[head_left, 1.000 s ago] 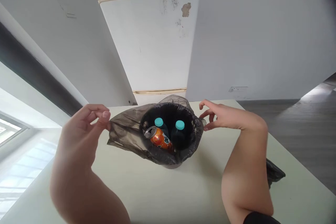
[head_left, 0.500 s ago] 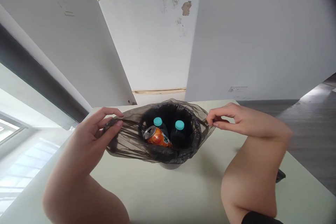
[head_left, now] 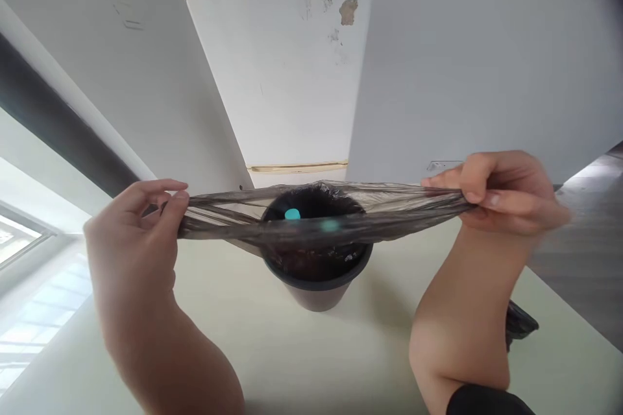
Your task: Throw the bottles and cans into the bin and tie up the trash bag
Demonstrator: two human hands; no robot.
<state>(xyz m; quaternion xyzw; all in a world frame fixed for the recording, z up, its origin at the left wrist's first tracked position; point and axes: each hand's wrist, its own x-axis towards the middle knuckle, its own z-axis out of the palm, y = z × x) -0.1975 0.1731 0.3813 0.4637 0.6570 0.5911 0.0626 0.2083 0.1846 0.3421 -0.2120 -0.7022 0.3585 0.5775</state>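
Observation:
A thin black garbage bag [head_left: 399,224] lines a trash can [head_left: 318,297] on the table, its mouth pulled out wide to both sides above the rim. My left hand [head_left: 146,220] pinches the bag's left edge between thumb and fingers. On the other side my right hand [head_left: 501,191] is closed on the right edge, higher and farther from the can. Inside, one turquoise bottle cap [head_left: 292,214] shows plainly. A second turquoise cap [head_left: 330,225] appears dimly through the stretched film. The bag's near side hides the rest of the contents.
The can stands on a pale green table [head_left: 302,356]. Behind the table is a white refrigerator [head_left: 287,71] against a grey wall. A bunched black plastic piece [head_left: 520,323] lies at the table's right side, partly behind my right forearm.
Both hands have moved outward and up, stretching the bag's mouth into a narrow band. The near rim of the can is uncovered, and the orange drink can is now hidden.

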